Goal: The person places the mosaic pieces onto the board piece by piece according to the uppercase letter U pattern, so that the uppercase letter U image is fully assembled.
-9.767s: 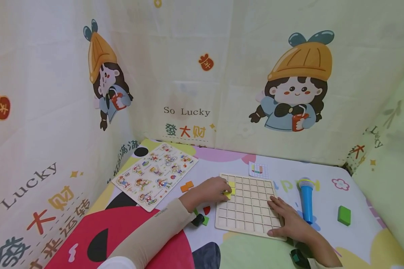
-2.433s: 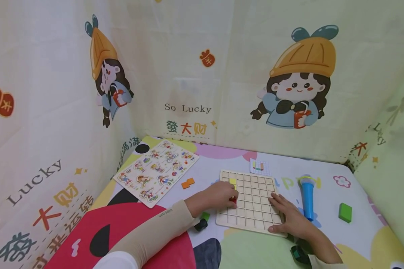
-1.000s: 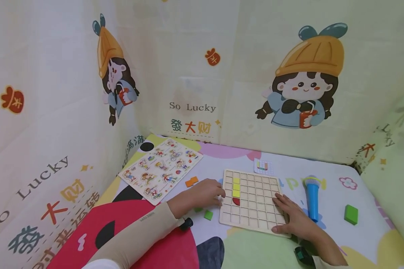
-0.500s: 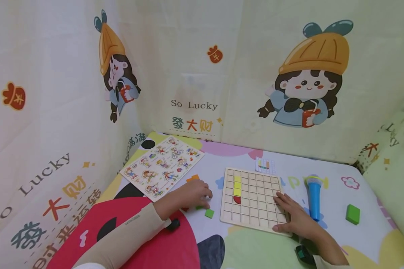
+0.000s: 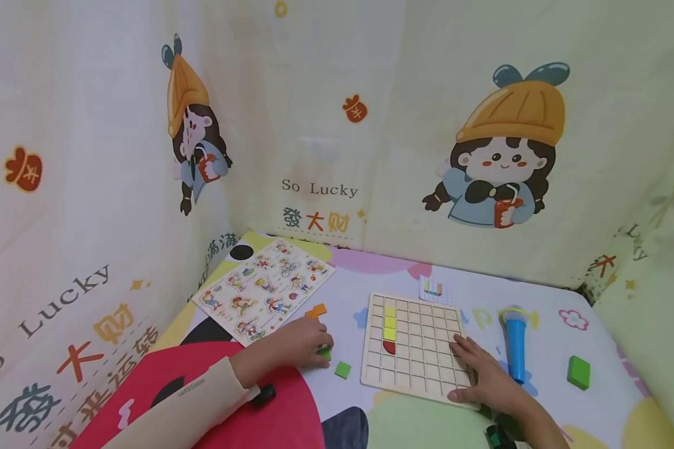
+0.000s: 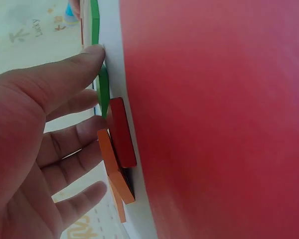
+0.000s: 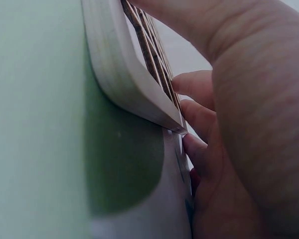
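Note:
My left hand (image 5: 300,344) is low over the loose pieces left of the wooden grid board (image 5: 427,355), fingers loosely bent. In the left wrist view its thumb and fingertips are right at a green piece (image 6: 103,89), with a red piece (image 6: 121,132) and orange pieces (image 6: 108,152) beside them. Another green square (image 5: 342,370) lies nearer the board. Yellow squares (image 5: 390,323) stand in one column of the grid, with a red rounded piece (image 5: 389,347) below them. My right hand (image 5: 488,377) rests on the board's right edge, fingers spread.
A small pattern card (image 5: 431,288) lies behind the board. To the right are a blue toy microphone (image 5: 515,346) and a green block (image 5: 578,372). A picture puzzle board (image 5: 264,290) lies at the back left. Printed curtains (image 5: 314,143) enclose the table.
A red piece came onto the grid below the yellow squares. My left hand then left the board and moved left to the loose pieces. My right hand stayed on the board's edge.

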{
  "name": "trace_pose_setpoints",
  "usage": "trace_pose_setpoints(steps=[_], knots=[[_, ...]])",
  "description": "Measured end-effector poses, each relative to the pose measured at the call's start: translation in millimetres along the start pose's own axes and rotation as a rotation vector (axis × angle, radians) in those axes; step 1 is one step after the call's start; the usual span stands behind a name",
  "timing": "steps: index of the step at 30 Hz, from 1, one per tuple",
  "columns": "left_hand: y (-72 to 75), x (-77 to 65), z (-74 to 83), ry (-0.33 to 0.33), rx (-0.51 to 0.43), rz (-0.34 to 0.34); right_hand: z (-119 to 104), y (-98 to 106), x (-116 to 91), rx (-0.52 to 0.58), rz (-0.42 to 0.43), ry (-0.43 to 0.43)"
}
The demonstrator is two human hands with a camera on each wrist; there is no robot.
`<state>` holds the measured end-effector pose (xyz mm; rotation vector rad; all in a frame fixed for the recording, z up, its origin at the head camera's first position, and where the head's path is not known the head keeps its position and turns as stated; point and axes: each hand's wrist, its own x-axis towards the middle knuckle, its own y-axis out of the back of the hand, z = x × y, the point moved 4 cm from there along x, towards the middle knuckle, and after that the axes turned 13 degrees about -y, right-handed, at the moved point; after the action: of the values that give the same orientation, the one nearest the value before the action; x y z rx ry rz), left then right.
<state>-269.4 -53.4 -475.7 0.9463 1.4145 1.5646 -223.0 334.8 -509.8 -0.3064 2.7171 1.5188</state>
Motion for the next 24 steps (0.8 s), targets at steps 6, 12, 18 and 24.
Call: trace_pose_setpoints(steps=[6,12,18,24], knots=[[-1.8,-6.4,-2.9,0.042,-0.077,0.006,0.9,-3.3,-0.6,-0.008,0.003,-0.012],[-2.3,-6.3,-4.1,0.059,-0.088,0.002,0.2,-1.0,-2.9,-0.022,-0.004,-0.033],[-2.0,-5.1,-8.2,0.057,-0.132,-0.003,-3.6,2.8,-3.0,-0.03,0.018,-0.011],[0.1,-3.5,-6.6,0.019,-0.134,0.004,-5.7,0.7,-2.0,-0.016,0.016,-0.011]])
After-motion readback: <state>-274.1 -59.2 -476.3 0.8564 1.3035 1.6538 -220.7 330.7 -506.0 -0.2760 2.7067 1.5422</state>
